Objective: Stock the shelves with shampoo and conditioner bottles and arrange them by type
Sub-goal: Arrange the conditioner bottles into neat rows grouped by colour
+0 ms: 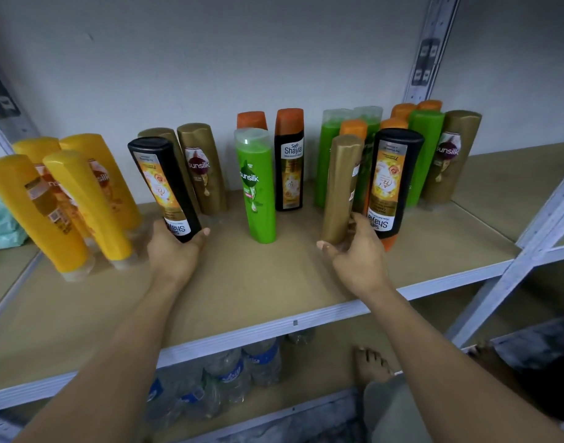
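My left hand (175, 247) grips the bottom of a black Shayla bottle (162, 187), standing cap-down and tilted, in front of two gold Sunsilk bottles (204, 167). My right hand (354, 254) holds the base of a gold bottle (341, 187); beside it stands another black Shayla bottle (392, 183) with an orange cap at the bottom, touching my fingers. A green Sunsilk bottle (258, 183) stands alone mid-shelf, with two orange-capped black Shayla bottles (288, 161) behind it. Several yellow Sunsilk bottles (66, 199) stand at the left.
A crowd of green, orange-capped and gold bottles (427, 148) fills the right rear of the brown shelf board (274, 282). White metal uprights (427, 49) frame the shelf. Water bottles (236, 372) lie on the lower level. A bare foot (370, 366) shows below.
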The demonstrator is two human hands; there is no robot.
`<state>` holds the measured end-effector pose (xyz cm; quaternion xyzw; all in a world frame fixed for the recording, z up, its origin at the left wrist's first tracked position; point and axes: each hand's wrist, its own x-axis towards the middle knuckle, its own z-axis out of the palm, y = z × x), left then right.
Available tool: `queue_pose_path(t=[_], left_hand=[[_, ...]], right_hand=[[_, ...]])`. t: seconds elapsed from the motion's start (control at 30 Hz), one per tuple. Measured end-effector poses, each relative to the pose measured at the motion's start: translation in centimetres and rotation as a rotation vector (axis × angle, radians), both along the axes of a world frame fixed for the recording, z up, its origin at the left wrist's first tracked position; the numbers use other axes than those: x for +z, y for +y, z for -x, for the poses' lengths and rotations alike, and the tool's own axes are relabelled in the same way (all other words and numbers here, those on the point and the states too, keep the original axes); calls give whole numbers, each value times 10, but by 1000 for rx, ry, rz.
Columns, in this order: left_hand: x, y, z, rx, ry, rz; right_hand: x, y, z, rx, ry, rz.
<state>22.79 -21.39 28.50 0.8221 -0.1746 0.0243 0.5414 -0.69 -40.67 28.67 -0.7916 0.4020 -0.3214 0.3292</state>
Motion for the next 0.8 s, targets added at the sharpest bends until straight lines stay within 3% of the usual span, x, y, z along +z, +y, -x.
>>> queue_pose_path(t=[0.17,0.27,0.43,0.8], left_hand=[[5,-2,29,-94,-14,29],[8,-9,55,-267,60,101],[2,-30,87,-493,119,50],[-6,-85,94,-605,104,95]], right_hand=[[1,-7,-4,33,-17,0],[1,-11,-5,42,-29,2],[3,-16,-3,56,-43,7],[0,-26,12,122,-34,-85]])
